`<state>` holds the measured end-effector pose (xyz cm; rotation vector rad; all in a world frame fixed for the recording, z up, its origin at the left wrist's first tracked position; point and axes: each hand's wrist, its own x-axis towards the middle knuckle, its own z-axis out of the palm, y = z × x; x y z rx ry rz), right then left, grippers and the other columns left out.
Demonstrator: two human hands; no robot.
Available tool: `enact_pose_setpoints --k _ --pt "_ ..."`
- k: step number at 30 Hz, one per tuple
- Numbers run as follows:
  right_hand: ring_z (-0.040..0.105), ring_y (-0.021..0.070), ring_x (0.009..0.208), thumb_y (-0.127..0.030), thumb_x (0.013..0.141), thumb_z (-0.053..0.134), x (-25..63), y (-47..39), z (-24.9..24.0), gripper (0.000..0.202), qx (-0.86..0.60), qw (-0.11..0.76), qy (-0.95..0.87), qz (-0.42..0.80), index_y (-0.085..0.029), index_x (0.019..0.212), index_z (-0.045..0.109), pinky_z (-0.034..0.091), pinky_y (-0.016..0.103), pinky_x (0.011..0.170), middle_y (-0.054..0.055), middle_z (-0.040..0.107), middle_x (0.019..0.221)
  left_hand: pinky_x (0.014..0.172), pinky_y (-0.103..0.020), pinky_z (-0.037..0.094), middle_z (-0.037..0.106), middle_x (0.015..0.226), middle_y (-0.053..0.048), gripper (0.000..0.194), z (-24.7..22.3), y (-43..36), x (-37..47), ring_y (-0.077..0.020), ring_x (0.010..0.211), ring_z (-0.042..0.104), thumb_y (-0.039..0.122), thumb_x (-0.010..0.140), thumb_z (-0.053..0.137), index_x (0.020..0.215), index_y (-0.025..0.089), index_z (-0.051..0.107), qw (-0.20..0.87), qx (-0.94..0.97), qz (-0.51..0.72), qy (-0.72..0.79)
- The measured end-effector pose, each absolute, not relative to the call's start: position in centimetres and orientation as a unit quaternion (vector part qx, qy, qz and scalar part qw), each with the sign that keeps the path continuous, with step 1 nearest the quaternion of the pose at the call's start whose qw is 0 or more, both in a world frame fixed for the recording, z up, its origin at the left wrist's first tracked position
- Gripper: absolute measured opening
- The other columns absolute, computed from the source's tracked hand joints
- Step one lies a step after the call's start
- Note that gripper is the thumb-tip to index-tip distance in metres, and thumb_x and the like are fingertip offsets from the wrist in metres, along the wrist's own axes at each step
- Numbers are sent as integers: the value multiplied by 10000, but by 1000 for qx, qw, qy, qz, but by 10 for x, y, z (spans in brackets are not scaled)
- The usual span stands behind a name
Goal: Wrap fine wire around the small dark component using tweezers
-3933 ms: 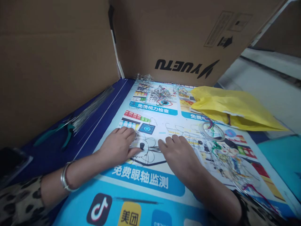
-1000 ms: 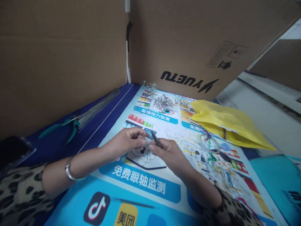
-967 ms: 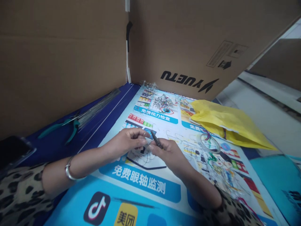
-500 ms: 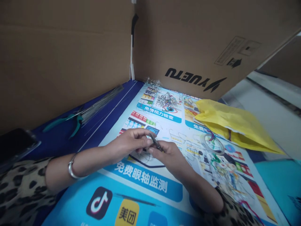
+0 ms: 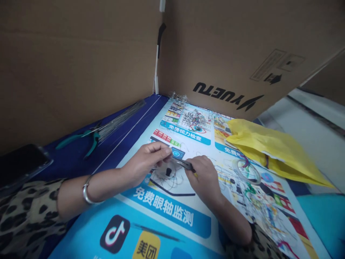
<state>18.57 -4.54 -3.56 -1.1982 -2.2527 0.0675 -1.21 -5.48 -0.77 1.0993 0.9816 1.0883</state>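
My right hand (image 5: 202, 176) is wrapped round a small pair of pliers (image 5: 184, 164), whose metal jaws point left toward my other hand. My left hand (image 5: 151, 158) is closed in a pinch close to the jaw tips; what lies between its fingers is too small to make out. Thin wires (image 5: 169, 180) curl on the printed sheet (image 5: 151, 217) just below my fingers, beside a small black piece (image 5: 168, 172). A silver bangle (image 5: 86, 192) circles my left wrist.
Teal-handled pliers (image 5: 93, 145) and a bundle of straight wires (image 5: 122, 120) lie left, near a phone (image 5: 24, 163). Cardboard walls (image 5: 215, 46) stand behind. Right are a yellow bag (image 5: 275, 144), a clear tape roll (image 5: 258, 176) and tangled coloured threads (image 5: 264, 205).
My right hand has drawn back to the right with the pliers, opening a gap from my left hand. The view has shifted slightly.
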Motion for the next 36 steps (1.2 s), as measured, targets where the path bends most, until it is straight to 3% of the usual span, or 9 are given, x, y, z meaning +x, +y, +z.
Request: enact_pose_setpoints --k 3,11,17,36 --pt "479 178 782 -190 796 484 191 -42 -38 152 -434 269 -855 -87 -172 834 629 339 324 733 45 595 748 565 -217 454 638 853 -64 223 -7 -55 -11 -137 715 612 361 810 541 773 143 518 652 431 470 411" --pt "450 186 785 -202 801 529 197 -46 -30 144 -373 244 -863 -240 -192 915 615 296 346 729 36 591 746 552 -225 484 661 709 -42 206 -3 -57 -7 -124 601 630 331 824 524 746 154 454 678 389 457 425" --pt "443 183 775 -178 792 547 194 -53 -27 187 -332 239 -872 -269 -184 973 593 290 348 721 39 603 767 524 -226 481 650 676 -24 215 -2 -58 -6 -89 509 577 332 808 543 733 154 448 677 384 440 449" --pt "427 172 712 -205 801 559 192 -55 -24 185 -314 209 -873 -308 -168 980 585 276 352 670 20 583 689 560 -258 497 641 688 -33 244 -6 -60 -4 -98 537 578 356 793 554 720 146 452 683 383 420 459"
